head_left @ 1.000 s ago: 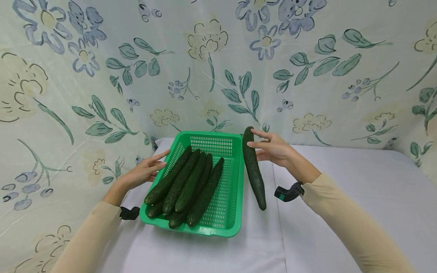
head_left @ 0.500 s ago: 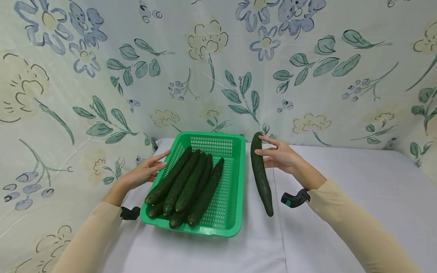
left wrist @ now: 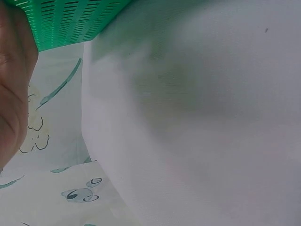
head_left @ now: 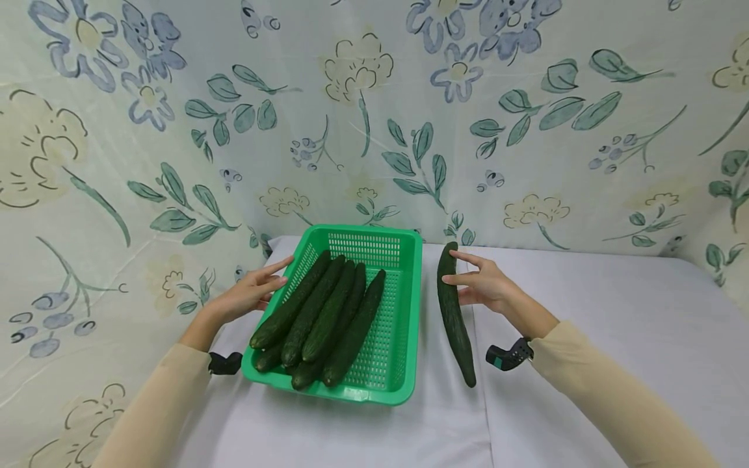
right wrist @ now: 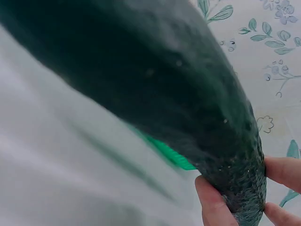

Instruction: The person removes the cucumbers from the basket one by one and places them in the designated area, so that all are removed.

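My right hand [head_left: 482, 281] pinches a long dark green cucumber [head_left: 454, 318] near its far end, just right of the basket. In the right wrist view the cucumber [right wrist: 188, 94] fills much of the picture, with fingertips [right wrist: 214, 205] on both sides of its narrow end. A green plastic basket [head_left: 409, 325] holds several more cucumbers [head_left: 328, 318], heaped toward its left side. My left hand [head_left: 248, 296] touches the basket's left side, its visible fingers fairly straight. The left wrist view shows that hand [left wrist: 14, 84] beside the basket's slotted wall [left wrist: 70, 21].
A white cloth [head_left: 562, 364] covers the table, with a crease running forward right of the basket. Behind stands a floral curtain [head_left: 363, 130], which also hangs along the left. A black wrist device [head_left: 509, 354] is strapped to the right wrist.
My right hand has carried the cucumber rightward and nearer to me, away from the basket's right rim. The left hand and the basket have stayed in place.
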Motion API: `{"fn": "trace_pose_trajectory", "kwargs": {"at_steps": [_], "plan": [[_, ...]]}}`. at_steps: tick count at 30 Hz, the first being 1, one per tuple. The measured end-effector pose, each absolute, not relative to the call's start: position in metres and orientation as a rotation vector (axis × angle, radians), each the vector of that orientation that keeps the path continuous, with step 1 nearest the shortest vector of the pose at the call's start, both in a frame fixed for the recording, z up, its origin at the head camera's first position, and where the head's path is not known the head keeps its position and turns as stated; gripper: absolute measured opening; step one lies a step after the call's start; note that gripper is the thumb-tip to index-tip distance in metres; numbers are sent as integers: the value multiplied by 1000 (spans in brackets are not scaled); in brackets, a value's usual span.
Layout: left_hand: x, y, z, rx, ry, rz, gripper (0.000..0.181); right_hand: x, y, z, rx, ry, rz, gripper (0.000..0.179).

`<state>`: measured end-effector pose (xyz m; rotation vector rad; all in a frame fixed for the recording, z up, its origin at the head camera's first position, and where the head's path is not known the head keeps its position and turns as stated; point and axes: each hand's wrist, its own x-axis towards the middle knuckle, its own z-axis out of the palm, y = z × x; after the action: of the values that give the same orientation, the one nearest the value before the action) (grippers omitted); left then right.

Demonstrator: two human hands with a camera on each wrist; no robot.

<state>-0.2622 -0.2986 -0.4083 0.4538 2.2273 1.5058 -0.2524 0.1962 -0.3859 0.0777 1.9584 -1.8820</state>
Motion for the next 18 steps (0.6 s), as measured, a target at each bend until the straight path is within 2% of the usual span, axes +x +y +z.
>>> {"fn": "trace_pose_trajectory", "kwargs": {"at_steps": [18], "plan": [[-262, -298, -408, 467, 2242, 1498, 58, -247, 189, -416, 128, 2151, -1746, 80]]}}
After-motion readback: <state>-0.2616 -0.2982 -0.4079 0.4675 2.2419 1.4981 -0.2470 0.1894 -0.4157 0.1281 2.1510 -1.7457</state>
